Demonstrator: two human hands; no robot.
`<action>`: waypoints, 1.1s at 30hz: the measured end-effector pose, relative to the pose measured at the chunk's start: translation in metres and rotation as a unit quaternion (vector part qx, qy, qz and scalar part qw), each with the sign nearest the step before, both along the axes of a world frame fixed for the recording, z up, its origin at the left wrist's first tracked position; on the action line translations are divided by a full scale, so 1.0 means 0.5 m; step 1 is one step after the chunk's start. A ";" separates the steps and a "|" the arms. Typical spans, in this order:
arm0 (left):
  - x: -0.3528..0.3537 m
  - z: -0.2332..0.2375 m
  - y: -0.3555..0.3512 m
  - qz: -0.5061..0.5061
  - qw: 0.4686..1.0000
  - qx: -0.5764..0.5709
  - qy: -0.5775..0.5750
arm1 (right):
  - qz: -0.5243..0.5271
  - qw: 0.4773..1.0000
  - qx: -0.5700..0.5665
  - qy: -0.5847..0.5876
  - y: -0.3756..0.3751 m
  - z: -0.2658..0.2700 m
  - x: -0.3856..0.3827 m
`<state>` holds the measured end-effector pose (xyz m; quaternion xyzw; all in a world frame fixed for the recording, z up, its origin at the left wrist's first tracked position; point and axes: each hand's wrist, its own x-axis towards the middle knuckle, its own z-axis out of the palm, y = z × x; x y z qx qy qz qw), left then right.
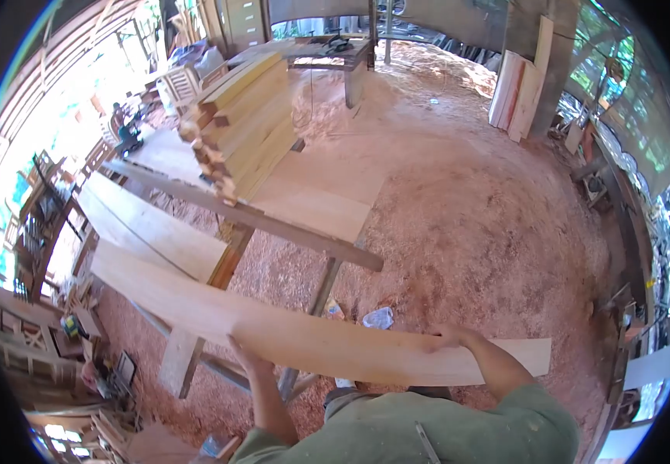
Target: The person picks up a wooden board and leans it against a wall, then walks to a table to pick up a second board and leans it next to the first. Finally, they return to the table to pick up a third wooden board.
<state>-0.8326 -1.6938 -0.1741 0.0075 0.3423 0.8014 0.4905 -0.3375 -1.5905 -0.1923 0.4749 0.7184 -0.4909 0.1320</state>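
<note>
A long, pale wooden board (335, 344) stretches across in front of my body, its left end over the trestle and its right end out in the air. My left hand (250, 357) grips its near edge left of the middle, with the fingers partly hidden beneath the wood. Toward the right end, my right hand (449, 337) reaches across the top face and is closed around the far edge. Just beyond the held board, two more planks (149, 228) lie side by side on the wooden support (231, 251).
A tall stack of boards (254, 127) stands on the workbench (312, 205) ahead. Another table (335, 52) with a dark tool is farther back. Planks lean on a post (516, 93) at right. Sawdust covers the floor (489, 224); a plastic bag (379, 318) lies there.
</note>
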 end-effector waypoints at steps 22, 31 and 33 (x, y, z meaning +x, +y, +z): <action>0.819 0.182 0.510 -0.061 0.974 0.190 0.104 | -0.211 0.933 0.240 0.163 0.453 0.117 0.365; 1.066 0.257 1.019 -0.169 0.933 0.287 0.137 | -0.395 0.794 0.375 0.270 0.747 0.150 0.613; 1.151 0.287 1.166 -0.218 0.930 0.284 0.079 | -0.444 0.739 0.383 0.331 0.840 0.168 0.673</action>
